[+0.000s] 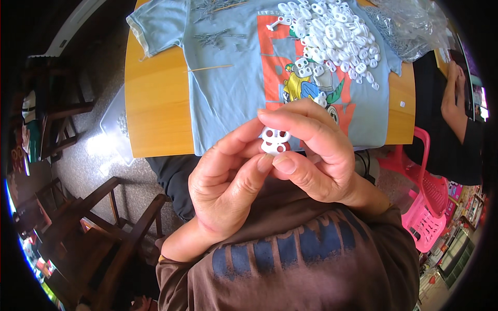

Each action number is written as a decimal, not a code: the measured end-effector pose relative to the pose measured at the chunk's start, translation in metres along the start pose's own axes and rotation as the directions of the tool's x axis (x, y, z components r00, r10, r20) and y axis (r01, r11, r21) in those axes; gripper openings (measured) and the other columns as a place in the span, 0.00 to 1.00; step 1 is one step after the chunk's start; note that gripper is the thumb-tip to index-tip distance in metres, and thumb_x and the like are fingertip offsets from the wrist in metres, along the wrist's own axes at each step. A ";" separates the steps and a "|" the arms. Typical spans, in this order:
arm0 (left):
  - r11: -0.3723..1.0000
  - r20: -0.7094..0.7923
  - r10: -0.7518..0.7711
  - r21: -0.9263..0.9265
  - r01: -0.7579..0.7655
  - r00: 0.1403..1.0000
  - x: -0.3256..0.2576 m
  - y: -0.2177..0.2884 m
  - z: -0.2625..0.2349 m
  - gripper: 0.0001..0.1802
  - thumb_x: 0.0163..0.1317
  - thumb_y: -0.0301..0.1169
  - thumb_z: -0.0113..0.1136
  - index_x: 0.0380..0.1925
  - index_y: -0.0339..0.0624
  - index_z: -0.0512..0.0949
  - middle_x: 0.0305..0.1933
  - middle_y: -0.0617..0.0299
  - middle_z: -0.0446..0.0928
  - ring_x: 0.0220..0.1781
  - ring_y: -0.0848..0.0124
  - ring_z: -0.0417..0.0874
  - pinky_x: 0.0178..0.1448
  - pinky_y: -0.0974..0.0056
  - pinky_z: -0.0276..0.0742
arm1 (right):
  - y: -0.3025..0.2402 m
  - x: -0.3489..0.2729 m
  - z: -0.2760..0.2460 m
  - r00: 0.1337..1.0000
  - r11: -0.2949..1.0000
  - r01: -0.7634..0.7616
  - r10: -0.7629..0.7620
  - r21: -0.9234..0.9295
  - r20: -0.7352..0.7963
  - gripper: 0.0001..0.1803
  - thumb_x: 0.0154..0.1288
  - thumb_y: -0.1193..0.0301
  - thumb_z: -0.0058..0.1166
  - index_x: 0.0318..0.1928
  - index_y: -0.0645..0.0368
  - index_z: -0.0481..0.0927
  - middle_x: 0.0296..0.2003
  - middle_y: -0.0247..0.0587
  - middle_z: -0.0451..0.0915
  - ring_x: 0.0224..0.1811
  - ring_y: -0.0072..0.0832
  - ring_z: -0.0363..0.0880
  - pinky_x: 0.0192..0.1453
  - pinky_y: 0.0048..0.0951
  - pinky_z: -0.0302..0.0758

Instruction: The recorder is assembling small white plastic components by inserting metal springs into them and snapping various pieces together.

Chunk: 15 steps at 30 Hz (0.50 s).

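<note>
White piece [275, 141], holed, in head view: held up near the edge of the wooden surface [155, 103], pinched by left hand [220, 184] and right hand [324, 160] together. Beyond: white heap [337, 39] on blue shirt [223, 111]; clear bag [415, 31] to heap's right.

White is seen on the held plastic piece [275, 142] and the heaped pieces [340, 39]. The spread T-shirt [223, 109] is coloured light blue, its print [295, 86] blocked in orange-red with yellow and green. The worktop [155, 103] is toned orange-brown. The worn brown shirt [321, 290] is patterned with navy bars [259, 258].
</note>
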<state>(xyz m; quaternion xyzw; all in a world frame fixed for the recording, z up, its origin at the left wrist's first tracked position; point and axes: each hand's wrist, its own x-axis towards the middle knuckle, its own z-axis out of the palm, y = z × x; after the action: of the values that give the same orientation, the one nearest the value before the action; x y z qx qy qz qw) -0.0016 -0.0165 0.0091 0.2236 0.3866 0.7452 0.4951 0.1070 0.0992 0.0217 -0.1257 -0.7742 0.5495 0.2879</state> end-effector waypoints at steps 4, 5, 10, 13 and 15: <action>1.000 -0.024 0.019 -0.020 -0.019 1.000 -0.001 -0.002 0.003 0.21 0.61 0.18 0.50 0.55 0.28 0.63 0.44 0.52 0.76 0.45 0.71 0.78 0.50 0.69 0.74 | 0.001 0.000 0.000 1.000 1.000 0.017 -0.017 -0.013 0.013 0.21 0.59 0.70 0.52 0.51 0.71 0.72 0.41 0.47 0.73 0.39 0.29 0.71 0.44 0.26 0.67; 0.999 -0.035 0.028 -0.020 -0.029 0.999 -0.001 -0.002 0.004 0.21 0.61 0.18 0.51 0.55 0.29 0.63 0.43 0.52 0.76 0.45 0.72 0.78 0.50 0.69 0.74 | 0.002 0.000 0.000 0.999 0.998 0.044 -0.043 -0.040 0.015 0.21 0.60 0.70 0.52 0.51 0.70 0.72 0.41 0.47 0.73 0.39 0.29 0.72 0.44 0.26 0.67; 1.000 -0.046 0.004 0.010 -0.003 0.999 -0.003 -0.001 0.002 0.20 0.60 0.18 0.52 0.52 0.31 0.64 0.40 0.54 0.77 0.40 0.73 0.79 0.45 0.71 0.76 | 0.003 -0.002 0.002 0.996 0.994 0.088 -0.089 -0.066 -0.014 0.19 0.61 0.71 0.50 0.51 0.70 0.72 0.40 0.47 0.74 0.37 0.28 0.72 0.42 0.25 0.68; 1.000 -0.037 -0.026 0.002 0.026 0.999 -0.004 0.000 0.002 0.19 0.60 0.18 0.52 0.52 0.31 0.65 0.39 0.54 0.77 0.36 0.74 0.80 0.41 0.73 0.77 | 0.004 -0.004 0.003 0.997 0.997 0.069 -0.070 -0.033 -0.026 0.17 0.63 0.71 0.48 0.50 0.69 0.73 0.40 0.47 0.74 0.37 0.27 0.72 0.41 0.25 0.68; 0.999 -0.040 -0.032 0.021 0.033 0.999 -0.004 0.001 0.003 0.19 0.59 0.18 0.52 0.52 0.31 0.65 0.39 0.54 0.77 0.34 0.74 0.80 0.39 0.73 0.77 | 0.004 -0.005 0.002 0.997 0.997 0.065 -0.066 -0.028 -0.039 0.17 0.63 0.72 0.47 0.49 0.69 0.74 0.39 0.46 0.74 0.36 0.27 0.72 0.41 0.24 0.68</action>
<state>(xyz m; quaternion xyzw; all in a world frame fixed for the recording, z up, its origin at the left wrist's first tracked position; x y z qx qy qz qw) 0.0017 -0.0196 0.0116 0.2076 0.4078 0.7372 0.4971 0.1088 0.0962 0.0163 -0.1150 -0.7793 0.5267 0.3196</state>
